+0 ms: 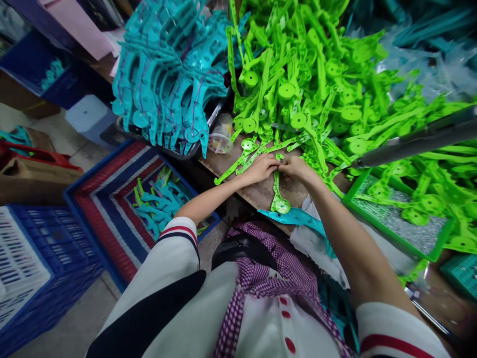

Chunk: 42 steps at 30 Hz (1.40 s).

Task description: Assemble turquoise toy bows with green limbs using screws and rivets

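Note:
My left hand [261,168] and my right hand [298,168] meet at the middle of a wooden bench [257,191]. Both are closed on the upper end of one bright green plastic part [278,191], a long strip ending in a round disc that points toward me. A big heap of the same green parts [328,84] lies just beyond my hands. A teal part [294,217] lies at the bench's near edge under the green disc.
Stacked teal parts [167,79] fill a tray at the back left. A blue crate [112,199] on the floor holds several teal and green pieces. A green-rimmed tray [406,226] sits right, a grey metal bar [417,141] above it. A small clear cup [220,136] stands nearby.

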{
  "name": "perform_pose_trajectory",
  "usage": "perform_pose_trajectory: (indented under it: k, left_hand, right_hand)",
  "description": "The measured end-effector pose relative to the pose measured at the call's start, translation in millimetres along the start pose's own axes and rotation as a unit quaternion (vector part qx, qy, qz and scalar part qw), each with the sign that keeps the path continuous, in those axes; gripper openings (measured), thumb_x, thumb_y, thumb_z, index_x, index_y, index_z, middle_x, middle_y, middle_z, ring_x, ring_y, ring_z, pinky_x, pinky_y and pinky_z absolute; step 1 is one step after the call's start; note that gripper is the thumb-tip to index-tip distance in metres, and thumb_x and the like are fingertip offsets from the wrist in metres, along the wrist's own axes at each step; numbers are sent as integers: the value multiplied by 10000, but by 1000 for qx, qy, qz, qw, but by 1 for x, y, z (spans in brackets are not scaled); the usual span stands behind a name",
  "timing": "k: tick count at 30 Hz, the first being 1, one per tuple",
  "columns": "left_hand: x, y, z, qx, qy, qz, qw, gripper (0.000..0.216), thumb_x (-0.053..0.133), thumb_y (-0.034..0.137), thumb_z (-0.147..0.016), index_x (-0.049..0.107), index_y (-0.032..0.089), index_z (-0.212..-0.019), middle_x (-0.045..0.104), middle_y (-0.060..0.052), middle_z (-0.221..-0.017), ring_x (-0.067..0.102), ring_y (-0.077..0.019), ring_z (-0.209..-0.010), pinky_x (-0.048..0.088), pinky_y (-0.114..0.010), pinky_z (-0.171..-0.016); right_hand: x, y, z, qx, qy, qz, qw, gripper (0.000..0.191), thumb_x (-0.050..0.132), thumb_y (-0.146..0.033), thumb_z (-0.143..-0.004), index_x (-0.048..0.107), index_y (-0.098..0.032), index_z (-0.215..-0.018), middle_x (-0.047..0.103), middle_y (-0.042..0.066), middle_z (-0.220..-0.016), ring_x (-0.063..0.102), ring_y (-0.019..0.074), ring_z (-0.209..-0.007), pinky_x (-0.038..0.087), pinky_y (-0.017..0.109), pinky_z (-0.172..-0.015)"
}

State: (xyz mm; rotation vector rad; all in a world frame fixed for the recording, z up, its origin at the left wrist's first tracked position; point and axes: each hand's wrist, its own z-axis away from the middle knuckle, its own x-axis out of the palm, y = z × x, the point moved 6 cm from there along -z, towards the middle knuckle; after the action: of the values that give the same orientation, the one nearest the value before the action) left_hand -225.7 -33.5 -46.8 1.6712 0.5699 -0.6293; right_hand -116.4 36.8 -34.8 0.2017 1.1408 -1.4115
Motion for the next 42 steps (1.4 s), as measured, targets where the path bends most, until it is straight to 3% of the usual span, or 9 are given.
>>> perform_pose_trajectory:
  k: [2,7,14,20,26,31,37,42]
  left_hand:
    - [-1,0,-6,-8,-21,-23,999,215,596,237,-957,776,188,-1065,721,-98,-1069,620,-263,-1073,457,-419,-1011]
    - [-2,-1,-17,-39,-60,-60,996,119,706,222,-862,774,175,-947,688,-105,-1046,602,-299,-1091,454,-401,-946]
    - [-6,2,-29,-35,-95,-14,995,50,734,161,-783,760,151,-824,661,-77,-977,632,-248,-948,468,-352,-878]
    - [-7,3,-33,-24,-109,-2,994,72,721,91,-768,758,153,-773,668,-67,-910,637,-252,-961,464,-373,-930]
    - [-9,10,-30,-33,-116,-50,991,61,740,118,-791,775,151,-828,687,-81,-973,652,-265,-1019,469,-374,-958]
    - [-9,15,-24,-20,-129,-93,987,144,676,176,-875,778,150,-973,686,-110,-1116,649,-252,-1069,469,-361,-986]
    - [-10,17,-21,-23,-133,-99,986,167,657,183,-890,770,137,-1005,682,-115,-1150,650,-247,-1078,472,-342,-977]
    - [-8,14,-24,-29,-131,-94,986,137,676,187,-872,776,144,-956,692,-104,-1151,642,-251,-1122,460,-333,-999]
  right_hand:
    - [-1,1,8,-11,11,21,1000,153,707,-290,-823,694,-191,-708,650,33,-560,627,201,-628,394,291,-654]
    - [-5,1,54,-65,153,157,973,238,579,-363,-937,771,-222,-931,760,120,-879,664,276,-845,358,430,-876]
    - [12,-10,77,-86,223,97,966,371,420,-371,-1005,747,-197,-1023,777,132,-985,639,274,-887,280,441,-916]
    - [39,-20,79,-89,175,113,974,398,351,-264,-1019,737,-177,-1064,759,146,-1100,648,298,-996,264,439,-913]
    - [34,-15,94,-108,172,179,963,400,349,-252,-1025,731,-160,-1097,733,167,-1061,619,278,-953,237,418,-871]
    - [25,11,106,-90,182,131,970,337,434,-325,-1015,741,-186,-1020,749,123,-1031,629,266,-959,246,401,-870]
    - [29,15,106,-211,85,38,973,369,436,-297,-998,717,-186,-1209,741,123,-1075,668,244,-970,400,363,-844]
    - [20,20,101,-179,120,-34,976,301,543,-351,-919,774,-176,-998,758,94,-921,660,208,-796,457,316,-749]
